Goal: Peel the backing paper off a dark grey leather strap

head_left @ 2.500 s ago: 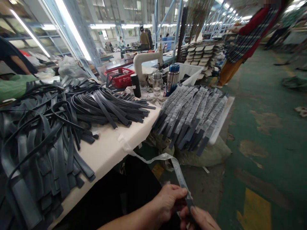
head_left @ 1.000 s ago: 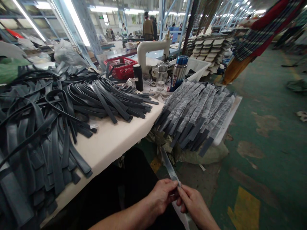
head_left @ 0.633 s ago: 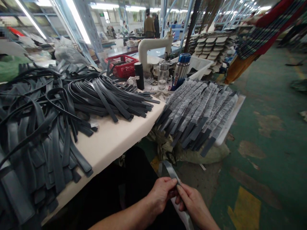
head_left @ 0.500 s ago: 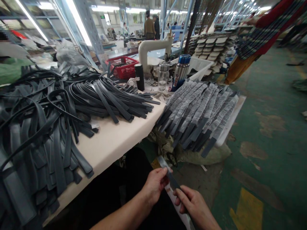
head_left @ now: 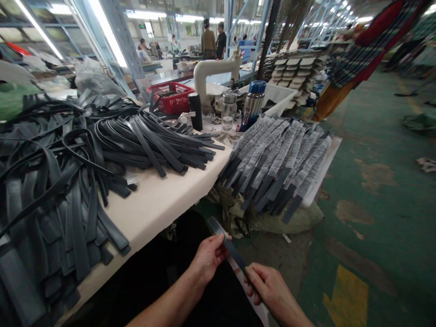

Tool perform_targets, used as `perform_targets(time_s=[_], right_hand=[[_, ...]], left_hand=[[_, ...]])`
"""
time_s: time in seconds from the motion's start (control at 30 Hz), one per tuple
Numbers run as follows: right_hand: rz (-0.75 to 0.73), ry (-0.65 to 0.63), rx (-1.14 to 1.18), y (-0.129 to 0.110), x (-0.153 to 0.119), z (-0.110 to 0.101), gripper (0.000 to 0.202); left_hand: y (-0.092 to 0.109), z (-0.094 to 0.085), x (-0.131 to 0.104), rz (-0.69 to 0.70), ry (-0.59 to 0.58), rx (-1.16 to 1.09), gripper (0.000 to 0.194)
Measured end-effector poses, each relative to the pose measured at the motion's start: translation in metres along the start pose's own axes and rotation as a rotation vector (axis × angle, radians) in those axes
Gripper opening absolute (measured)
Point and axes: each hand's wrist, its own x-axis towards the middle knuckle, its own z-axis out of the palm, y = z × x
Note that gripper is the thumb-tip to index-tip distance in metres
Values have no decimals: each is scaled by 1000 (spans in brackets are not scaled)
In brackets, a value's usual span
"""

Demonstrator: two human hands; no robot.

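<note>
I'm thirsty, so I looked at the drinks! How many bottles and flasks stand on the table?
3, side by side at the table's far end: a black cylindrical flask, a clear glass bottle with metal lid, and a steel flask with blue cap. More may hide behind them.

Cream-topped table (head_left: 160, 204), left half of frame: heaped dark straps (head_left: 68, 172) at left and centre; red basket (head_left: 170, 97), black bottle (head_left: 195, 111), glass jar (head_left: 228, 110), blue-capped flask (head_left: 252, 105) and white sewing machine (head_left: 214, 72) at upper centre.
</note>
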Motion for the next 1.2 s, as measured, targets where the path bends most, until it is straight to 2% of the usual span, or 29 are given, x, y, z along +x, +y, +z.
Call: perform_targets(time_s=[0.1,0.17,0.23,0.3,0.33,0.47,0.53,0.63,0.7,0.83,0.93,1.0,1.1,1.13,1.2], right_hand=[[-40,44,-10,-4,6,2,45],[-84,65,-4,-11,15,2,48],[-111,55,14,-18,17,0,45],[-163,46,-5,-24,9,-6,34],[-214,42,-42,-27,1,-10,32],[-533,-9,-238,-33,-31,-26,60],[-695,-6,-256,-32,-35,-28,53],[-832,119,-269,-25,-24,-23,27],[-822,190,-298,-20,-9,-17,25],[-725,230,-409,-13,19,-8,26],[-797,330,-453,-9,30,-5,28],[-842,291,-331,-8,29,-5,27],[-724,162,-91,-8,13,-12,24],[-654,118,-48,-9,3,-17,26],[-501,-7,-22,-8,-19,-32,34]], left_hand=[[-11,2,-4,-83,-83,3,36],[-16,5,-7,-91,-148,-1,34],[-14,6,-8,-78,-140,0,30],[-5,4,-7,-74,-80,-3,24],[0,2,-5,-74,-50,-8,21],[11,-4,1,-89,7,-45,16],[11,-3,1,-113,5,-54,15],[6,0,-3,-161,-7,-52,15],[2,2,-7,-186,-32,-53,16],[-4,4,-14,-170,-117,-85,14],[-6,6,-20,-166,-177,-117,11],[-6,9,-22,-173,-228,-175,12],[-4,14,-18,-218,-281,-267,20],[-4,15,-14,-224,-267,-275,23],[-2,18,-4,-185,-164,-261,27]])
